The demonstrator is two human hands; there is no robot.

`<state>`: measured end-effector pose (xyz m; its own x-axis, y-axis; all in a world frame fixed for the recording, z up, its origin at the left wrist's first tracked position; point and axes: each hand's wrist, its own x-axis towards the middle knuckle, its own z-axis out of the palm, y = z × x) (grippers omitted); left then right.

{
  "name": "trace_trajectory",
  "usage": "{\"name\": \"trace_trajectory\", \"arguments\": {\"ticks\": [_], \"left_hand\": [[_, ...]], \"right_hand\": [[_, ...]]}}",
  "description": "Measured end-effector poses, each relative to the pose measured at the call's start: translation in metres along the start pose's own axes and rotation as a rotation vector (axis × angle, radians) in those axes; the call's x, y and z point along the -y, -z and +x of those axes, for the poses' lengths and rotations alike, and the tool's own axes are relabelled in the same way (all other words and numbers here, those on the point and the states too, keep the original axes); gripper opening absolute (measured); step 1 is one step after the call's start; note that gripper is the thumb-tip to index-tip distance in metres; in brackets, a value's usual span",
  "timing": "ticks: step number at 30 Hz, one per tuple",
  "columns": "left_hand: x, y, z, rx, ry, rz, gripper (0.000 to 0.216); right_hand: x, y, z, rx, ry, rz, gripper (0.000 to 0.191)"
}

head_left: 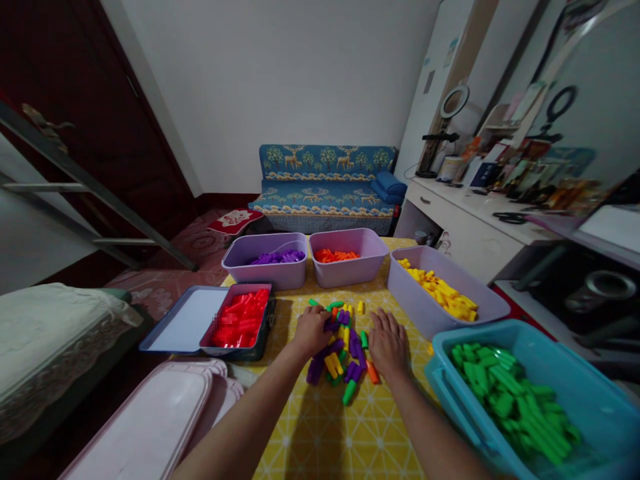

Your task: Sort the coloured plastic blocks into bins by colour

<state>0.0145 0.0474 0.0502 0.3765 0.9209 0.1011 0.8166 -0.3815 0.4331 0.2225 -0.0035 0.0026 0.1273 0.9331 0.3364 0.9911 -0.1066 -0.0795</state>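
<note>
A loose heap of mixed plastic pieces [345, 340], purple, green, yellow and orange, lies on the yellow patterned tablecloth [320, 433]. Over the left side of the heap is my left hand [313, 331]; its fingers bend down among the pieces, and what they grip, if anything, is hidden. My right hand [387, 340] rests flat on the cloth at the heap's right edge, fingers spread, beside a green piece [364, 340] and an orange piece [373, 372].
Around the heap stand bins: purple pieces [277, 257], orange pieces [336, 255], yellow pieces [443, 293], red pieces [243, 319], and a teal bin [450, 393] with green pieces. Pale lids [145, 420] lie at the left. Behind is a blue sofa [327, 193].
</note>
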Motion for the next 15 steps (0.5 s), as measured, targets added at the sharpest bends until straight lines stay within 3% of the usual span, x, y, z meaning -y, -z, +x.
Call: {"name": "trace_trajectory", "arguments": {"ticks": [7, 15], "left_hand": [[-0.013, 0.008, -0.005, -0.010, 0.005, 0.139, 0.023], [-0.019, 0.007, -0.008, 0.065, -0.032, 0.191, 0.021]], "right_hand": [[0.000, -0.001, 0.001, 0.013, 0.001, 0.006, 0.045], [-0.001, -0.003, 0.001, 0.009, 0.004, 0.009, 0.044]]}}
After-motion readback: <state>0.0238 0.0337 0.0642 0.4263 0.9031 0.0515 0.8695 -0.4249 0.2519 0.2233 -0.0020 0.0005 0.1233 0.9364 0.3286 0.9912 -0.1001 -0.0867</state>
